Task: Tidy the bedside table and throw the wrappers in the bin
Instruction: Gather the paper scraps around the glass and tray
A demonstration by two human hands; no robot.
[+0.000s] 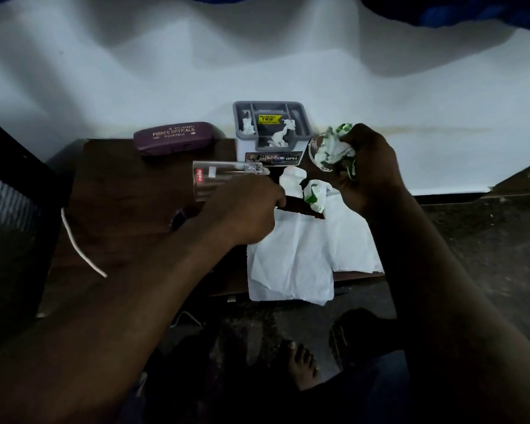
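Note:
On the dark wooden bedside table (120,191), my left hand (245,209) is shut on a clear drinking glass (207,182) with a red label, tipped on its side above the table. My right hand (371,169) is raised at the right and grips a crumpled green-and-white wrapper (334,149), pressed against a second clear glass (315,156). Another green-and-white wrapper (314,194) and a dark brown wrapper (302,208) lie between my hands on white paper sheets (300,252). A small white bin with a grey rim (239,123) stands at the back, with white tissue scraps inside.
A purple spectacle case (173,137) lies at the table's back left. A white cable (80,243) crosses the left edge. The white wall (257,62) runs right behind the table. A bare foot (302,362) rests on the dark floor below the front edge.

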